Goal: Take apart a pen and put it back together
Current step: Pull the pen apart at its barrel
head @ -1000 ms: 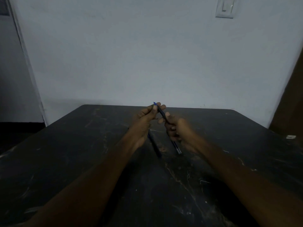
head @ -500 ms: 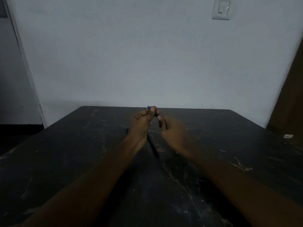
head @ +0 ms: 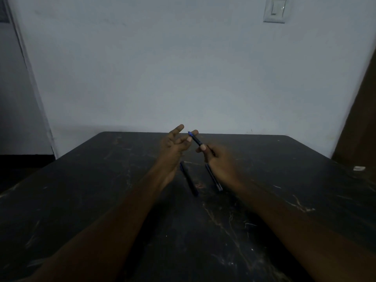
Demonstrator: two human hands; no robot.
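My right hand (head: 217,159) grips a dark pen (head: 195,139) with a blue end, which points up and to the left above the black table (head: 101,190). My left hand (head: 175,142) is beside the blue end with its fingers spread; one fingertip is close to the pen's end. Below the hands two more dark pen pieces lie on the table: a dark barrel (head: 189,178) and a thinner piece (head: 214,178) to its right.
The table's far edge meets a pale wall (head: 183,68) with a light switch (head: 274,9) at the upper right. A small white object (head: 359,168) lies near the table's right edge. A brown door is at the far right.
My left hand's fingers were pinched on the pen's blue end; they have now spread open and let go. My right hand has moved slightly right with the pen.
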